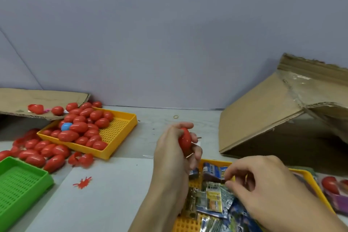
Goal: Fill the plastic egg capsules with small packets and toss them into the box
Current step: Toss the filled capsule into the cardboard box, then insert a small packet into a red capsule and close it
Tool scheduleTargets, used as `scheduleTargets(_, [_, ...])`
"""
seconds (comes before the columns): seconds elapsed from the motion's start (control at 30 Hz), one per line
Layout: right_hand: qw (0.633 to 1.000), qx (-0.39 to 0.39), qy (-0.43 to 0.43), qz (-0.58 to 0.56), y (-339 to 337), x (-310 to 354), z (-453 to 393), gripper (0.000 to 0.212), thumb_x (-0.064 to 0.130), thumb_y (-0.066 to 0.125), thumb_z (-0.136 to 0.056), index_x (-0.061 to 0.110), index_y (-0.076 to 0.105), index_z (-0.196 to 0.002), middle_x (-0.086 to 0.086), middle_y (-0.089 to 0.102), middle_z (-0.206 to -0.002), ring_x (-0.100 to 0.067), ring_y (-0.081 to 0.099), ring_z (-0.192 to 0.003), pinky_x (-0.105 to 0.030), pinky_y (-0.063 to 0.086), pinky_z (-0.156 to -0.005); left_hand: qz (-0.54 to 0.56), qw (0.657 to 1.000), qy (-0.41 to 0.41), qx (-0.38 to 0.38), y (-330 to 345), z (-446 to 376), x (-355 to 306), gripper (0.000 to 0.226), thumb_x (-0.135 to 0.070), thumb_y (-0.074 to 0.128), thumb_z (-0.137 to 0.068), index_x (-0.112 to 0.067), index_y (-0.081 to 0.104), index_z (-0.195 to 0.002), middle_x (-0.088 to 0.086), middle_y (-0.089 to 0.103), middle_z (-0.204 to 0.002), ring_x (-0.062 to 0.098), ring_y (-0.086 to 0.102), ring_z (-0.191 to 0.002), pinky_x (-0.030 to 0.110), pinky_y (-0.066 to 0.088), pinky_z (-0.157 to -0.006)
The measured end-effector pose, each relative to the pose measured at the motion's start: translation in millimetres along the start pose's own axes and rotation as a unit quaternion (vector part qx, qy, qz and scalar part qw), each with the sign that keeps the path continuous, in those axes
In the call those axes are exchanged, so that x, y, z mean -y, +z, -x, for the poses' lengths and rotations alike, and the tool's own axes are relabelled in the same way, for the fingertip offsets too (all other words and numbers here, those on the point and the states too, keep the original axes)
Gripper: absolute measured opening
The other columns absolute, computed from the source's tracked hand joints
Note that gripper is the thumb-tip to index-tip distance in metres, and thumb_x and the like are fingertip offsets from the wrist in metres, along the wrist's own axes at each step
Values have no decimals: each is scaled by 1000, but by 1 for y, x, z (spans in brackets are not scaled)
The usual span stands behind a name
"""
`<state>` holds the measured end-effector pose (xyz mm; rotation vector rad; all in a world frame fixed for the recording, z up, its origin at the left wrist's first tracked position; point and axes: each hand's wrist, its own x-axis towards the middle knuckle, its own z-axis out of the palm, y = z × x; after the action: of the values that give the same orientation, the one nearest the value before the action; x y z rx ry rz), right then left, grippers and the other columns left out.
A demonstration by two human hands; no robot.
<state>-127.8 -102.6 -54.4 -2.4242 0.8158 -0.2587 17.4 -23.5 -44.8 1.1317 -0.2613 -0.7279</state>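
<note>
Your left hand (175, 149) holds a red egg capsule (185, 141) upright, its fingers (181, 126) curled over the top and round the back. Your right hand (263, 181), at four o'clock from it, pinches a small packet (216, 179) between thumb and forefinger, just above the packets (212, 199) heaped in the near yellow tray (318, 186). The cardboard box (278, 118) lies tipped at two o'clock, its mouth facing you, well apart from both hands. At ten o'clock a second yellow tray (120, 128) carries red capsules (81, 128) and one blue one (66, 126); more spill onto the surface (105, 194) beside a green tray (20, 184).
</note>
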Motion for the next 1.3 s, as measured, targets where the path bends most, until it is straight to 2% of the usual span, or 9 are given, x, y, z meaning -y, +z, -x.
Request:
scheduleTargets(0.2, [998, 36, 49, 29, 2, 13, 3, 21, 59, 77, -70, 44, 65, -79, 44, 55, -83, 0, 61, -69, -20, 51, -57, -16, 999, 20, 34, -4, 1, 9, 17, -17, 48, -92, -15, 64, -89, 1, 54, -65, 13, 42, -44, 22, 30, -39])
scheduleTargets(0.33, [998, 14, 51, 35, 8, 21, 1, 33, 66, 79, -61, 42, 65, -79, 16, 60, -79, -1, 57, -70, -18, 46, -56, -8, 999, 34, 34, -6, -1, 9, 18, -19, 49, -92, -17, 65, -85, -1, 54, -64, 13, 42, -43, 22, 31, -39])
scheduleTargets(0.47, [995, 59, 26, 76, 19, 24, -3, 30, 57, 76, -74, 43, 72, -100, 18, 54, -85, 1, 52, -75, -15, 38, -55, -17, 998, 39, 39, -6, -2, 10, 22, -16, 45, -94, -17, 65, -84, 0, 54, -64, 13, 42, -44, 23, 31, -40])
scheduleTargets(0.73, [998, 33, -22, 48, 16, 14, -1, 13, 51, 62, -88, 45, 71, -95, 16, 61, -84, -1, 57, -81, -21, 50, -69, 76, 993, -14, 92, -2, 3, 8, 22, -15, 44, -95, -5, 63, -92, 7, 52, -67, 15, 42, -49, 25, 30, -43])
scheduleTargets(0.9, [996, -61, 10, -62, 10, 12, 1, 17, 47, 61, -86, 41, 74, -78, 36, 63, -81, 14, 57, -83, -13, 51, -64, 81, 993, 13, 85, -2, 0, 9, 19, -5, 49, -92, -5, 66, -100, 8, 61, -73, 16, 52, -61, 24, 41, -47])
scheduleTargets(1.0, [967, -91, 41, -236, 5, 12, 0, 16, 45, 61, -83, 46, 74, -75, 15, 71, -64, 5, 63, -58, -11, 46, -52, 24, 997, 39, 55, -1, -4, 12, 18, 2, 51, -91, -6, 66, -97, 4, 62, -69, 17, 58, -61, 24, 47, -48])
scheduleTargets(1.07, [937, -100, 54, -329, 5, 11, -2, 16, 42, 61, -85, 49, 74, -78, 4, 73, -66, -2, 62, -53, -18, 46, -55, -28, 997, 42, 61, -1, -4, 13, 19, 3, 48, -90, -9, 63, -89, 0, 57, -62, 17, 56, -54, 25, 46, -45])
scheduleTargets(1.2, [889, -129, 80, -433, 14, 5, -9, 15, 38, 64, -87, 43, 77, -83, -5, 76, -76, -20, 68, -67, -31, 48, -60, -212, 966, 75, 125, -1, 4, 13, 8, -29, 60, -75, -24, 62, -69, -7, 50, -60, 12, 46, -50, 24, 39, -46])
scheduleTargets(1.3, [870, -142, 84, -465, 16, 2, -11, 18, 52, 64, -74, 45, 76, -85, -3, 77, -80, -18, 71, -69, -29, 47, -59, -268, 949, 95, 138, -1, 7, 13, 23, -43, 75, -80, -21, 69, -76, -12, 57, -57, 4, 52, -50, 18, 44, -46])
